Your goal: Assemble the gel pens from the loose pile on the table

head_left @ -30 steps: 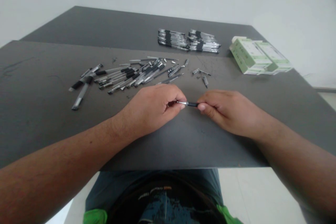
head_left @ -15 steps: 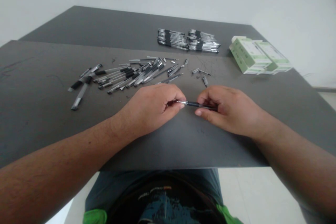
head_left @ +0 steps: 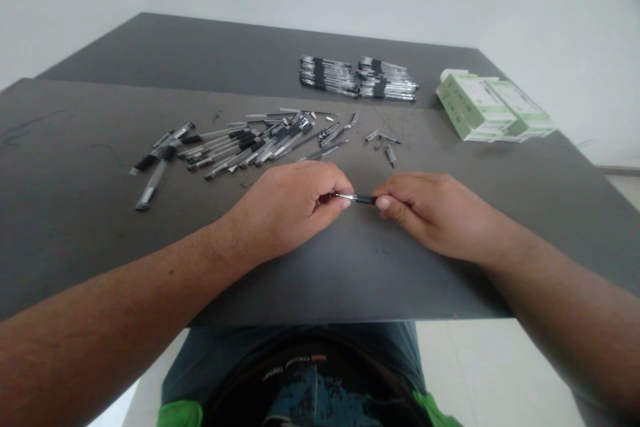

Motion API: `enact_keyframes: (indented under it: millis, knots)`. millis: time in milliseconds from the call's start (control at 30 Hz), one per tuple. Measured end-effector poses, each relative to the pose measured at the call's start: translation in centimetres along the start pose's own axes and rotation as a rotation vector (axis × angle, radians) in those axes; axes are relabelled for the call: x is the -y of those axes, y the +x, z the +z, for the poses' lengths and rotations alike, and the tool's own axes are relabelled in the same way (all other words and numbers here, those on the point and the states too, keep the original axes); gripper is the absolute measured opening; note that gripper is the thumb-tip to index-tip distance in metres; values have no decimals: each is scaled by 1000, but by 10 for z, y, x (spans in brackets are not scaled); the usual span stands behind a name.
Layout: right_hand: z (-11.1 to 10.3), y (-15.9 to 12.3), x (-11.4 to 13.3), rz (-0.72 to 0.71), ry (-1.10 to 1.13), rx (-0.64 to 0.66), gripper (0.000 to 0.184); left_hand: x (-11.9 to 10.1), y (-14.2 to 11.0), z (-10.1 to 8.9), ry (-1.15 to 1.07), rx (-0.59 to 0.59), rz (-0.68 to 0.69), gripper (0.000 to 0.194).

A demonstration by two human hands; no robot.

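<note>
Between my two hands a pen [head_left: 365, 199] lies level above the near part of the table, with a black grip and a silvery tip cone. My left hand [head_left: 305, 200] pinches it by the tip end at the left. Thumb and fingers of my right hand [head_left: 430, 210] are closed round the black grip, and the rest of the barrel is hidden inside that hand. Beyond my left hand lies a loose pile of pen parts [head_left: 260, 143], with clear barrels, black grips and thin refills.
Clear pen caps [head_left: 391, 156] lie beyond my right hand. Neat stacks of pens [head_left: 327, 73] rest at the back, with green-and-white boxes [head_left: 475, 107] to their right. A few capped pens [head_left: 156, 177] lie at the left on the grey table [head_left: 90, 227].
My right hand's fingers have closed more tightly round the pen's grip, covering more of the barrel. My left hand keeps its pinch at the tip.
</note>
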State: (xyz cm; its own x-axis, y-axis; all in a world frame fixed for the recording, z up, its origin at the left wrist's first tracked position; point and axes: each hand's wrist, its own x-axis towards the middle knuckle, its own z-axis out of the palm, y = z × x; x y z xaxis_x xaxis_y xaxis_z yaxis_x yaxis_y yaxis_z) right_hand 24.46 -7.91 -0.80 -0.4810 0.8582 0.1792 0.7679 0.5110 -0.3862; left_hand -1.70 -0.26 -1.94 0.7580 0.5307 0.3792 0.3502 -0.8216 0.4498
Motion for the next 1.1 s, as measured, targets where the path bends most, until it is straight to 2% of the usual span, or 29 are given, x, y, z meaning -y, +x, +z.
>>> enact_keyframes:
  millis: [133,267,400,533,767,1100]
  knots:
    - [0,0,0,29,-8,-26,16,0,0,0,-1,5,-11,11]
    - [-1,-1,1,-2,-3,-3,26,1,0,1,-10,6,-3,11]
    - [0,-1,2,-19,-5,-17,20,1,-1,1,-24,-5,2,11]
    - [2,-1,1,-33,-3,1,27,1,-1,0,-25,2,-2,10]
    - [-1,-1,0,-21,-2,-2,25,3,-1,-1,-30,-6,-18,11]
    - [-2,-1,-7,30,-41,-10,25,10,6,-21,80,107,-115,21]
